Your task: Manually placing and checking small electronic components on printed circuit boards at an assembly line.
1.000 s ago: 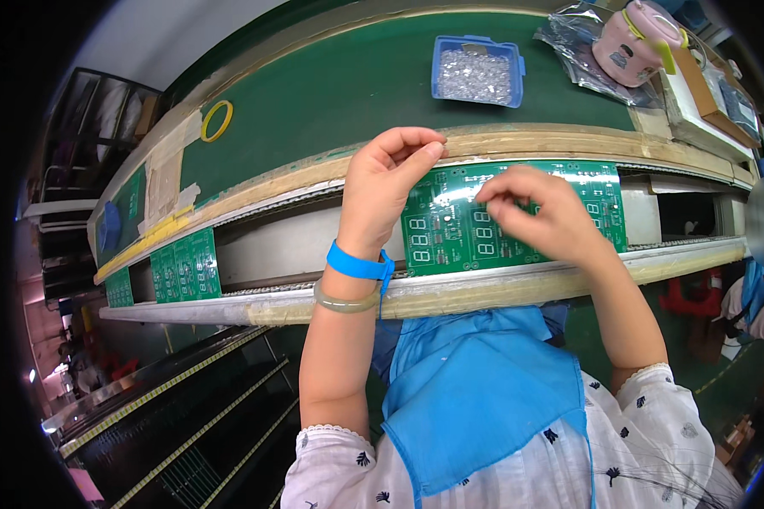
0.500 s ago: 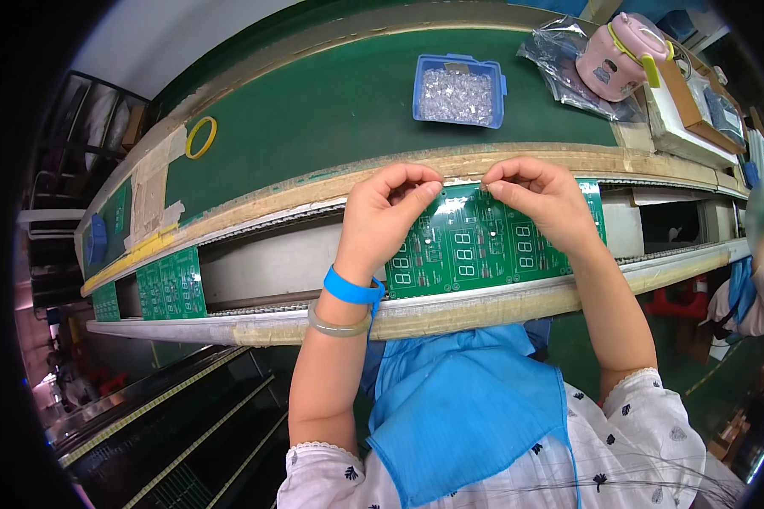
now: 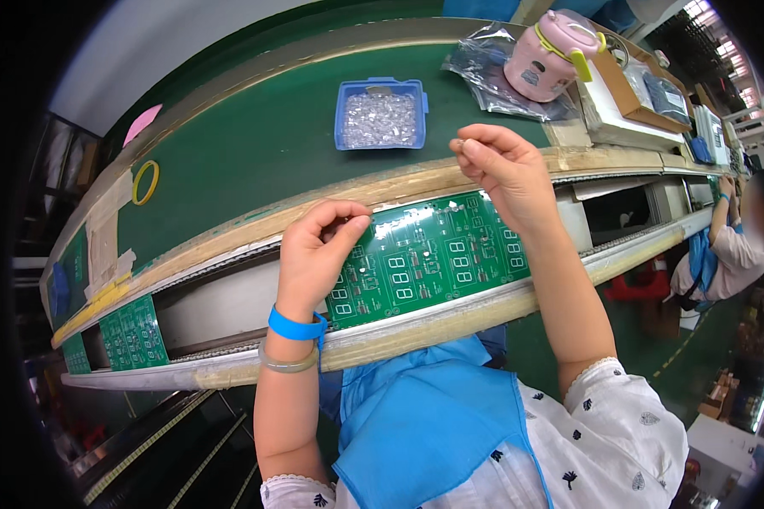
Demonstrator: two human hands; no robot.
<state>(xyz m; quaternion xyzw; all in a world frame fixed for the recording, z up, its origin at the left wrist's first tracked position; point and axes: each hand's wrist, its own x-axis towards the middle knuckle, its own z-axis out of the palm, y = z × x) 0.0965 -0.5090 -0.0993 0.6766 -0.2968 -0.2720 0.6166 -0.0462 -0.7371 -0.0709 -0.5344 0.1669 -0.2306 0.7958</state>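
A green circuit board [image 3: 429, 267] with white digit outlines and small mounted parts lies across the two rails in front of me. My left hand [image 3: 318, 254] is at the board's upper left edge, thumb and forefinger pinched together; whatever they hold is hidden. Raised off the board, my right hand [image 3: 502, 174] hangs over the far wooden rail. Its thumb and forefinger are closed on something tiny, too small to name. Beyond my hands stands a blue plastic bin [image 3: 341, 127] full of small clear parts [image 3: 382, 119].
More green boards [image 3: 134, 332] sit on the rails at left. A yellow ring [image 3: 145, 182] lies on the green bench top [image 3: 255, 144]. Behind at right are a pink lidded pot [image 3: 542, 64], crumpled clear plastic [image 3: 482, 64] and a cardboard box [image 3: 626, 85]. A co-worker [image 3: 711, 254] sits far right.
My right hand has lifted from the board's far edge, up and away from my left hand. The left hand stays pinched at the board's upper left. The whole view has shifted and tilted.
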